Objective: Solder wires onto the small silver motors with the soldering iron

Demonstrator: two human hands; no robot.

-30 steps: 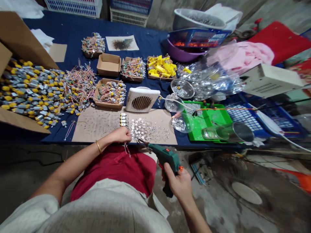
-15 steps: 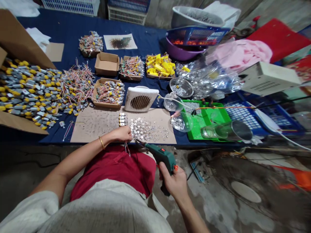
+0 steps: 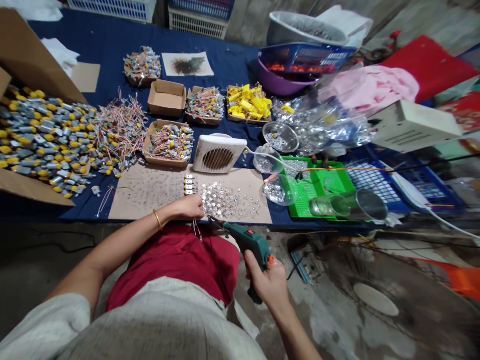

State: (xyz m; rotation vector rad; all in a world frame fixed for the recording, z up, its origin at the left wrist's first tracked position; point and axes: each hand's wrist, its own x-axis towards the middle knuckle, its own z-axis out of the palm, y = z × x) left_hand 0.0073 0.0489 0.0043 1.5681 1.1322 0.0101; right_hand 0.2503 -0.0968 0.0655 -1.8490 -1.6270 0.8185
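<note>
My right hand [image 3: 270, 281] is wrapped round the grip of a green soldering gun [image 3: 247, 239], its thin tip pointing left toward my other hand. My left hand [image 3: 190, 206] is closed at the front edge of the brown board [image 3: 150, 175]. Thin wires [image 3: 197, 230] hang below its fingers, but the part they belong to is mostly hidden. The tip is close to those fingers; whether it touches the part I cannot tell. Small metal pieces [image 3: 219, 200] lie scattered just beyond the tip. A short row of small motors [image 3: 189, 185] stands behind my left hand.
A white vent-like unit [image 3: 220, 154] stands behind the board. Small motors [image 3: 48, 140] fill a carton at left. Cardboard trays [image 3: 167, 98] sit farther back, one holding yellow parts [image 3: 249, 101]. Bowls, a green basket [image 3: 296, 202] and a fan [image 3: 360, 295] are at right.
</note>
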